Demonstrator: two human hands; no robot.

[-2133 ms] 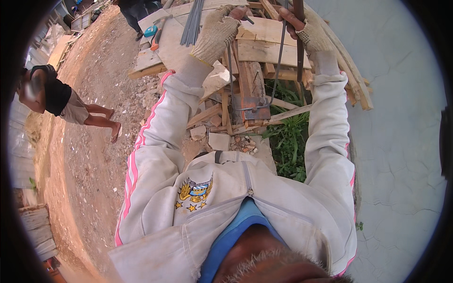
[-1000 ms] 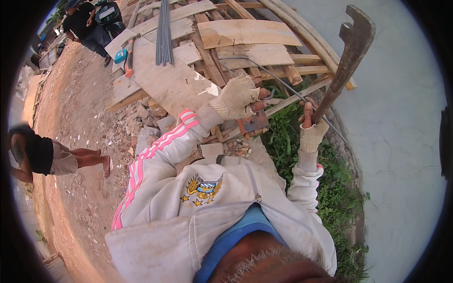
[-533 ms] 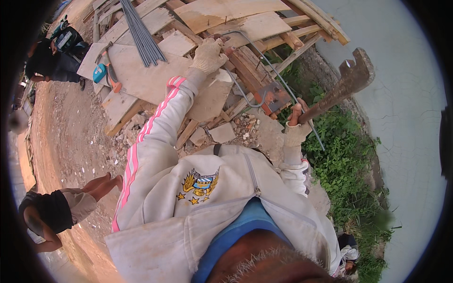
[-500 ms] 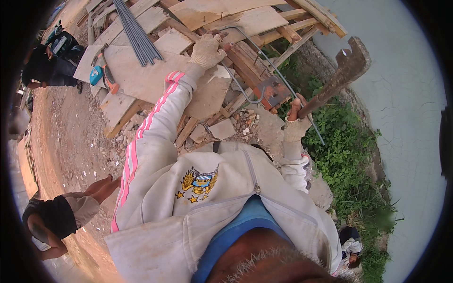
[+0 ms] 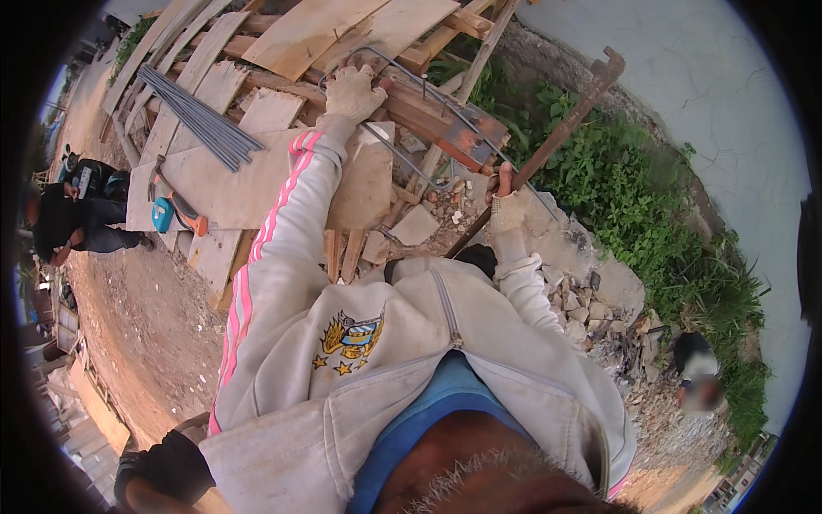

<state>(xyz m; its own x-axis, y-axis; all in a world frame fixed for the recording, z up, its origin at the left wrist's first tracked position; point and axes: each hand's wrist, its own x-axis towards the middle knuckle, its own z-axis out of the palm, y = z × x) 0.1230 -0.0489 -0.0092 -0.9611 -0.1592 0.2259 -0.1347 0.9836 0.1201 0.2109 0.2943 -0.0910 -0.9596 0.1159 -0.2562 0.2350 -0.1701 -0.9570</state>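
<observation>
The gloves [image 5: 352, 92] are cream, the bent rod [image 5: 398, 152] is grey, the bar [image 5: 561, 130] rusty brown, the left sleeve [image 5: 282, 214] white with pink stripes, the tape measure [image 5: 162, 214] teal, the hammer handle [image 5: 186, 212] orange and black, and the plants [image 5: 591, 171] green.

rusty bar [image 5: 565, 128] in right grip [image 5: 503, 190], left grip [image 5: 353, 92] at bent rod [image 5: 401, 156]

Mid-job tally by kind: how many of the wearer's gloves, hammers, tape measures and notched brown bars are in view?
Knit gloves: 2
Hammer: 1
Teal tape measure: 1
Notched brown bar: 1
Total: 5
</observation>
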